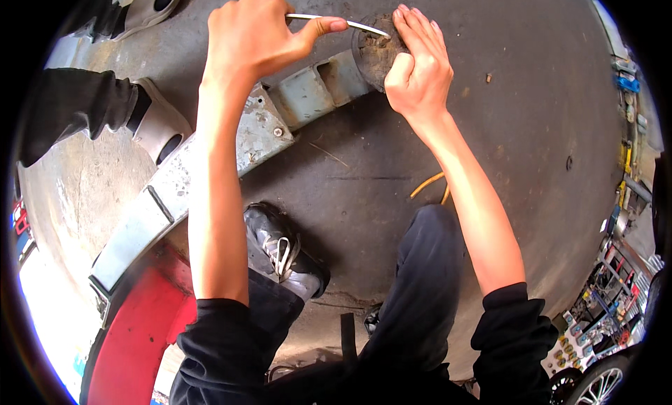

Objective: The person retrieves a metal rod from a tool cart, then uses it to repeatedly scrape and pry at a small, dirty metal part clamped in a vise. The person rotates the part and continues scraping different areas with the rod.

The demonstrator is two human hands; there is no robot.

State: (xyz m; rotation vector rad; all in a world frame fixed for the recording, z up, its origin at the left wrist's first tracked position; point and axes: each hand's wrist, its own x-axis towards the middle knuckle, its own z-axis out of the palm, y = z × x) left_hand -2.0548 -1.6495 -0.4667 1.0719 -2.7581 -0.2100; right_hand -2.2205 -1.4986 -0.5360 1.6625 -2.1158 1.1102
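My left hand point(252, 36) is closed round one end of a thin white rod point(302, 16), with the thumb stretched along it. The rod's far tip reaches the top of a round, dirt-crusted pad point(378, 54). My right hand point(422, 66) grips the pad's right side, fingers pressed along it and the thumb bent in at the near side. Beneath the pad is the end of a grey metal lift arm point(301, 97), which runs down to the left under my left forearm. What sits inside the left fist is hidden.
A red metal base point(140, 321) stands at the lower left. Another person's legs and light shoes point(159, 122) are at the left, beside the lift arm. A yellow hose or cable point(427, 184) lies by my right knee. Tools and parts point(616, 279) line the right edge, with a wheel point(602, 384) below.
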